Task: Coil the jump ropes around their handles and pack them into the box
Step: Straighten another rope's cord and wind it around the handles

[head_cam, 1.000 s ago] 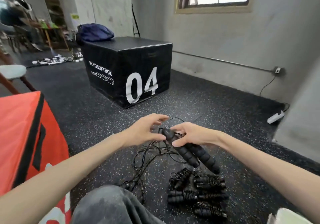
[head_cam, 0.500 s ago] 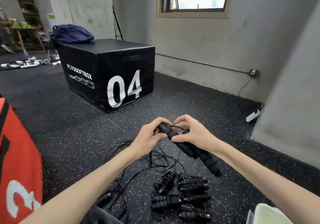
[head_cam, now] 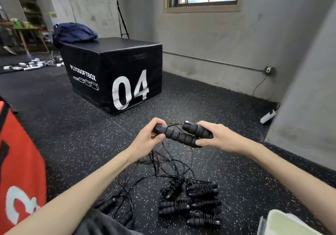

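Two black foam jump rope handles (head_cam: 179, 135) lie side by side in the air between my hands. My left hand (head_cam: 148, 140) grips the left end of the nearer handle. My right hand (head_cam: 216, 138) holds the right ends of both handles. Their thin black rope (head_cam: 164, 163) hangs down in loose tangled loops onto the floor. Several coiled ropes (head_cam: 192, 202) wound round their handles lie on the floor below my hands. A pale green box (head_cam: 285, 223) shows at the bottom right corner, mostly cut off.
A black plyo box marked 04 (head_cam: 112, 74) stands ahead with a blue bag (head_cam: 72, 32) on it. A red plyo box (head_cam: 20, 163) is close on my left. A grey pillar (head_cam: 309, 98) rises at right. More handles (head_cam: 109, 203) lie by my knee.
The handles swung from a steep slant to nearly level. My left hand now grips the handle's end, and my right hand shifted to the opposite ends. The camera view turned slightly.
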